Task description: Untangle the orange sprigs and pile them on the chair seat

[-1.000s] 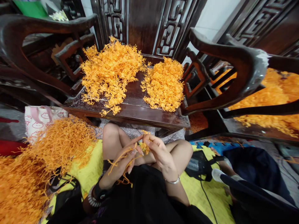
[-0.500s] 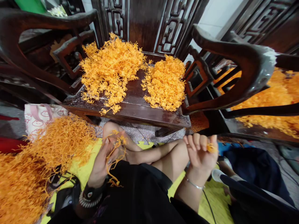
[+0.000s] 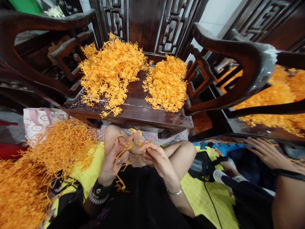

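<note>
My left hand [image 3: 111, 162] is closed round a tangled bunch of orange plastic strands [image 3: 125, 149] held over my lap. My right hand [image 3: 156, 159] has come up to the same bunch, its fingers pinching at the strands' right end. Both hands hover above my crossed legs. On the dark wooden chair seat [image 3: 135, 109] in front of me lie two orange heaps: a larger loose pile of branched pieces [image 3: 111, 71] on the left and a denser pile of small pieces [image 3: 166, 84] on the right.
A big heap of long orange strands [image 3: 35, 171] covers the floor at my left, next to a pink-and-white bag [image 3: 39, 119]. Another person's hand [image 3: 267, 154] reaches in at the right, near more orange pieces [image 3: 281, 98] on a second chair. A yellow mat [image 3: 205, 190] lies beneath me.
My right hand, which had swung out to the right with a small orange piece, has come back to the bunch in my left hand. Another person's hand has entered at the right.
</note>
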`<state>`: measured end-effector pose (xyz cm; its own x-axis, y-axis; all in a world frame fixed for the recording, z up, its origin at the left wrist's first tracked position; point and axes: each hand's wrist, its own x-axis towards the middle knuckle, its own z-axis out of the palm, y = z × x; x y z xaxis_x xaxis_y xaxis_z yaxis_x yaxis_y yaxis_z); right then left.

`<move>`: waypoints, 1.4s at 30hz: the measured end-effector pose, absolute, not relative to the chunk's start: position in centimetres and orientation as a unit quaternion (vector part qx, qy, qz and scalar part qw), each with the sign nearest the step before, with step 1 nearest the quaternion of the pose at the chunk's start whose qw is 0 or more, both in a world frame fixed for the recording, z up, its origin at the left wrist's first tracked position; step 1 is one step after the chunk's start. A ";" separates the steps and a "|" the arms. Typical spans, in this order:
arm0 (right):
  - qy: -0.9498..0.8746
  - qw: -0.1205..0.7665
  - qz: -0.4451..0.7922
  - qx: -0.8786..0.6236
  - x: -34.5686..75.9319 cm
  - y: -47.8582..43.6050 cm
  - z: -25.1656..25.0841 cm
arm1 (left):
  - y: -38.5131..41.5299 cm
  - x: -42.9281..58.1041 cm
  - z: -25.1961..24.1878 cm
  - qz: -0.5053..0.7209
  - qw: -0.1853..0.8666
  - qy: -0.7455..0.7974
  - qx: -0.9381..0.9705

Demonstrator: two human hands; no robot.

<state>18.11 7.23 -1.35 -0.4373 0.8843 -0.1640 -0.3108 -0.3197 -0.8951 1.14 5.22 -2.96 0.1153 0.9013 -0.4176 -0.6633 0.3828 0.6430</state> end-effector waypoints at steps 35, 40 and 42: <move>-0.688 0.342 0.435 -0.471 19.7 8.6 -2.3 | 6.7 0.0 -4.0 0.574 0.534 0.581 0.220; -0.573 0.409 0.529 -0.473 21.0 8.3 -0.3 | 5.6 -0.3 -3.6 0.530 0.583 0.566 0.243; -0.554 0.444 0.508 -0.487 20.6 7.6 0.1 | 5.1 0.2 -3.0 0.524 0.595 0.559 0.241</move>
